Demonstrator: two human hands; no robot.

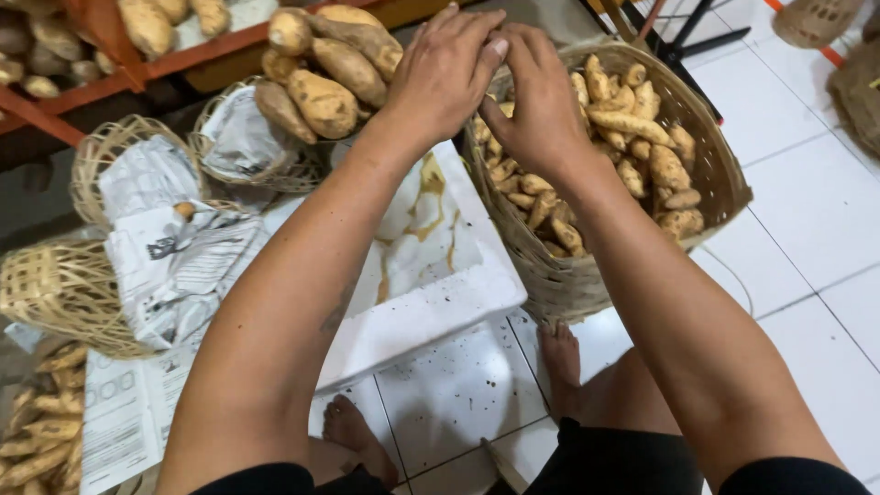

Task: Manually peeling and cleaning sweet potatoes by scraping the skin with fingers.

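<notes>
My left hand (pixel 446 73) and my right hand (pixel 541 101) meet above the near rim of a large woven basket (pixel 715 174) filled with several small pale sweet potatoes (pixel 632 124). The fingers of both hands are bunched together at the same spot; whatever they pinch is hidden between them. To the left of my left hand, big brown sweet potatoes (pixel 325 69) lie heaped in a smaller paper-lined basket (pixel 240 147).
A white foam lid (pixel 431 275) with yellow stains lies on the white tiled floor (pixel 807 229) beneath my arms. Newspaper-lined woven baskets (pixel 64 289) stand at the left. More potatoes (pixel 41 426) lie at the lower left. My bare feet (pixel 559 353) rest by the big basket.
</notes>
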